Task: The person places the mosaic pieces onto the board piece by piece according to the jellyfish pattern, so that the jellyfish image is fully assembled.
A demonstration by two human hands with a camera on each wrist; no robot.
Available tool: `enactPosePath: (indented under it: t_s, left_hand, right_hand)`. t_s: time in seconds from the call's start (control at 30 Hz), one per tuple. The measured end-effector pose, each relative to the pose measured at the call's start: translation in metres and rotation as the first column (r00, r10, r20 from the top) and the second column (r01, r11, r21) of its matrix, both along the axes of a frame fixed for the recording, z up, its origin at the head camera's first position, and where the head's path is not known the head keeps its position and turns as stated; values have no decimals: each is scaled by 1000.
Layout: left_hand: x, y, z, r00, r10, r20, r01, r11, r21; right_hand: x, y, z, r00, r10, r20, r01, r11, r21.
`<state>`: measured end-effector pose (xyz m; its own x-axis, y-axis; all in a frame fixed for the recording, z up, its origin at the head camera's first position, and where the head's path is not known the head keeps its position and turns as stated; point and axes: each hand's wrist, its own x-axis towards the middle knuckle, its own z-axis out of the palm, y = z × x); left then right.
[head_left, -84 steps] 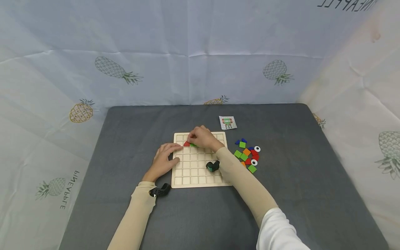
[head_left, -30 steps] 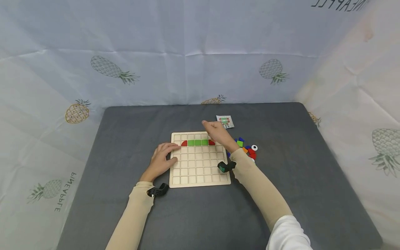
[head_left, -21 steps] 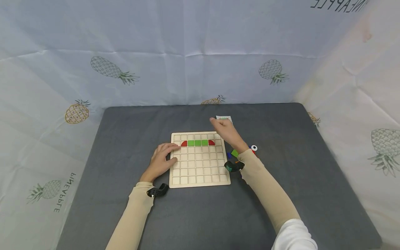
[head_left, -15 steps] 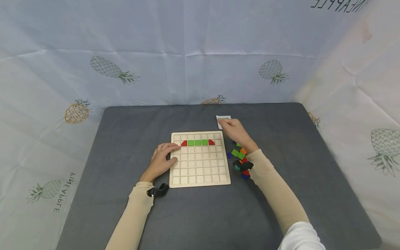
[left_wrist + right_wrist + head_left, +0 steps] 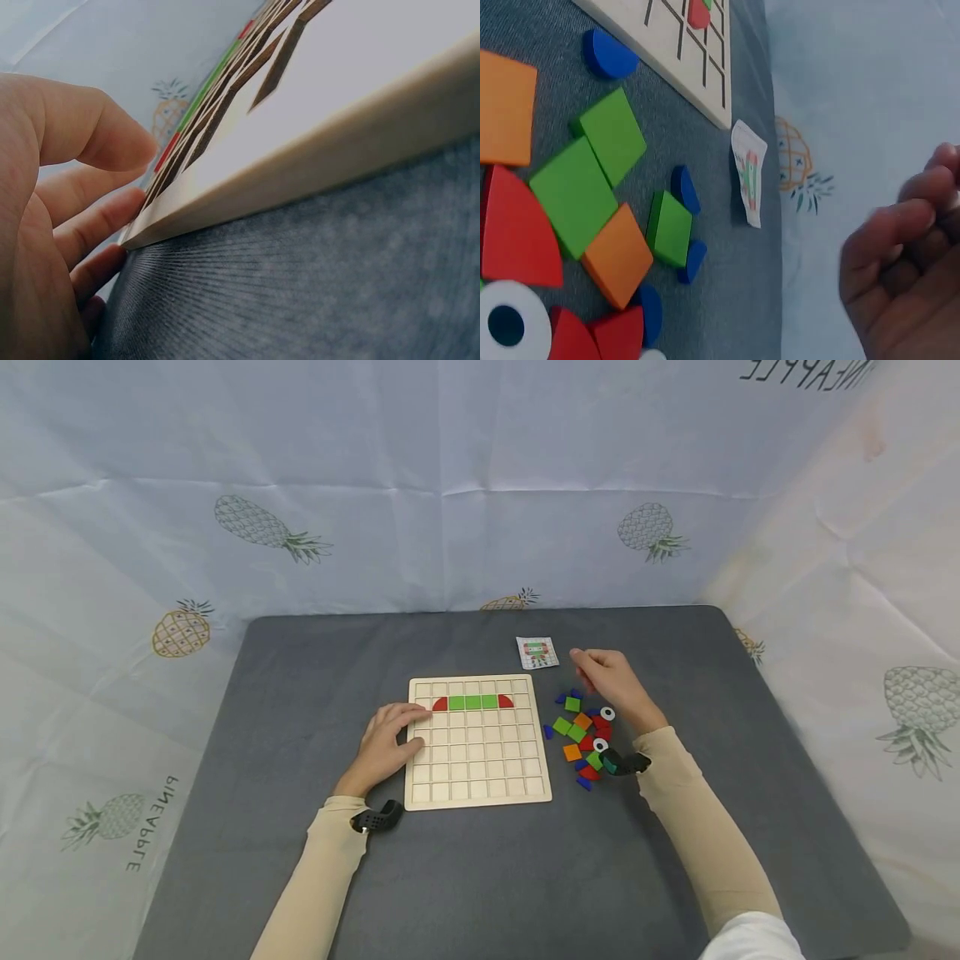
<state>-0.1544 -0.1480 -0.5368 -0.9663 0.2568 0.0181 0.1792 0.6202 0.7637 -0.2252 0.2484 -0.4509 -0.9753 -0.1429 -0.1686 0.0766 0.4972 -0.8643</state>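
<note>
Board (image 5: 480,771) on the table (image 5: 480,877) before me, my left hand (image 5: 382,747) at its left edge, row of blocks (image 5: 473,702) along its far part, loose pieces (image 5: 577,733) to its right, card (image 5: 537,653) just beyond its far right corner, my right hand (image 5: 615,683) right of the card.

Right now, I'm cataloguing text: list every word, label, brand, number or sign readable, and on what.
"PINEAPPLE": sideways, on the left part of the backdrop.
"INEAPPLE": reversed, at the backdrop's top right, partly cut off.
Card: printed, but any text is too small to read.
Board and loose pieces: no readable text.
</note>
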Motion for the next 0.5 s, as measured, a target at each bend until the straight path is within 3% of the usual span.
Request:
enactPosePath:
  t_s: [0.3,0.5]
  left_hand:
    - [0,2,0,1000,14,-9,-14,1000,-10]
    - [0,3,0,1000,12,-16,-12,1000,-19]
  right_hand:
    - [7,17,0,991,-86,107,70,987,144]
    - [8,23,-9,993,-74,97,59,987,152]
